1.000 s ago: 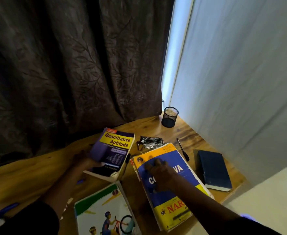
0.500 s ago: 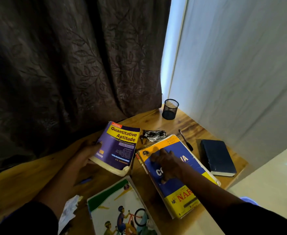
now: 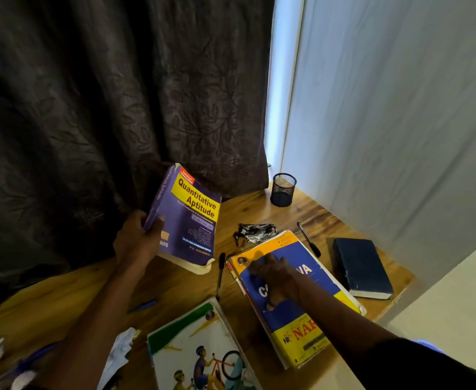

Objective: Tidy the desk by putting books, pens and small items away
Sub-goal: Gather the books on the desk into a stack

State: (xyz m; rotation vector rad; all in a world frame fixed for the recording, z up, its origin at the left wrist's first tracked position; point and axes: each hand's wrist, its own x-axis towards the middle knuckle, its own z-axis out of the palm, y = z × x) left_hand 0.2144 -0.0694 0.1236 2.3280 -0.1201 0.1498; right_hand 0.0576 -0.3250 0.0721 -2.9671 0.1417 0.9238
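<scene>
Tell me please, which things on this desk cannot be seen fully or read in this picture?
Head view only:
- Blue and yellow book: the right hand covers the middle of its title.
- Cycling picture book: cut off by the bottom edge.
- Purple book, held by the left hand: small print too blurred to read.
- Mesh pen cup: contents too dark to tell.

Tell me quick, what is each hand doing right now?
Left hand: closed on the purple Quantitative Aptitude book, lifted.
Right hand: open, flat on the blue-yellow book.
</scene>
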